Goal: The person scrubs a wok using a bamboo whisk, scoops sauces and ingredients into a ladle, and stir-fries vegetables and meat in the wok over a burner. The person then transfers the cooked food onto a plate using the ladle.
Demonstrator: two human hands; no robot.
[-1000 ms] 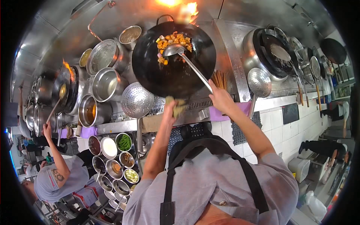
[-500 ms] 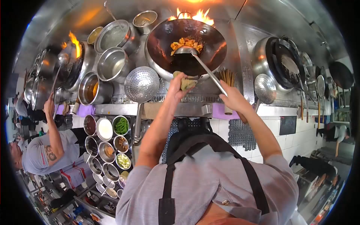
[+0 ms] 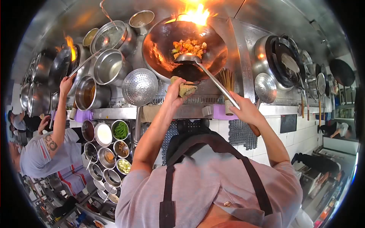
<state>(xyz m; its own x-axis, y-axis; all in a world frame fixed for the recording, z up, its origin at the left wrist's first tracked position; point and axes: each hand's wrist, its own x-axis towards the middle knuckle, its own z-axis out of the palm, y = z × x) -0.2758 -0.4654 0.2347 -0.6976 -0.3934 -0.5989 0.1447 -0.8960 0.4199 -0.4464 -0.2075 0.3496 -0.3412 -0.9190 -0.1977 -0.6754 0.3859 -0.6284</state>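
Note:
A large wok (image 3: 159,57) sits on the burner, its inside lit orange. Browned chunks of food (image 3: 192,47) with some green and dark bits lie toward its far side. My left hand (image 3: 175,91) grips a folded greenish cloth (image 3: 187,88) at the wok's near rim, where part of a loop handle shows. My right hand (image 3: 245,110) is closed around the long handle of a ladle (image 3: 215,79). The ladle's bowl is in the wok, right against the near side of the food. Its wooden end sticks out below my wrist.
Tall flames (image 3: 194,15) rise behind the wok. A perforated skimmer (image 3: 140,86), pots and a bamboo brush (image 3: 227,81) surround it. Bowls of ingredients (image 3: 121,130) stand lower left. At left, a co-worker's hand (image 3: 66,84) holds a ladle over a pot (image 3: 108,38). Another wok station (image 3: 262,57) is at right.
The flames have grown brighter. The wok now shows more of its lit left wall, and the food looks more spread and lifted. The co-worker's ladle has swung right to the water pot.

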